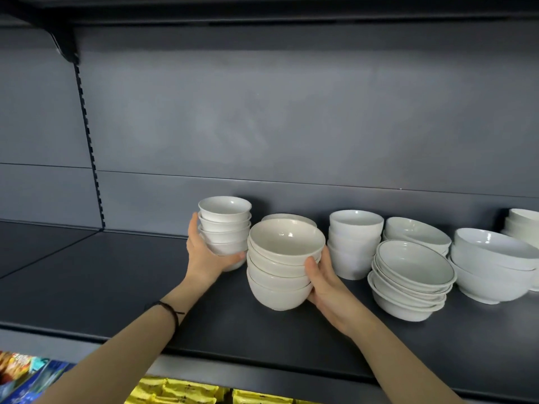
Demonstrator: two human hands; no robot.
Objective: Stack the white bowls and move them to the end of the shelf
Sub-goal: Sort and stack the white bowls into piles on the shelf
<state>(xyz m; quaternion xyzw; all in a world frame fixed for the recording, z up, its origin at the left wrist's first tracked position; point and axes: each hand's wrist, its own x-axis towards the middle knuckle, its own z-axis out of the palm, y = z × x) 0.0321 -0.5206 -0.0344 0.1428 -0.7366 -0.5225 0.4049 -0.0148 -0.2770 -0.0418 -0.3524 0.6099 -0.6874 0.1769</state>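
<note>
Left hand (205,255) grips a small bowl stack (224,225), right hand (326,282) grips a larger bowl stack (281,266) on the shelf (116,287); yellow packets (180,392) below, print illegible.

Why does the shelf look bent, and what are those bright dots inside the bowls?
Head view: the wide-angle lens bows the shelf edge and back panel; the dots are glare from overhead light on the glazed cream bowl stack and small bowl stack; everything is reasonably sharp.
</note>
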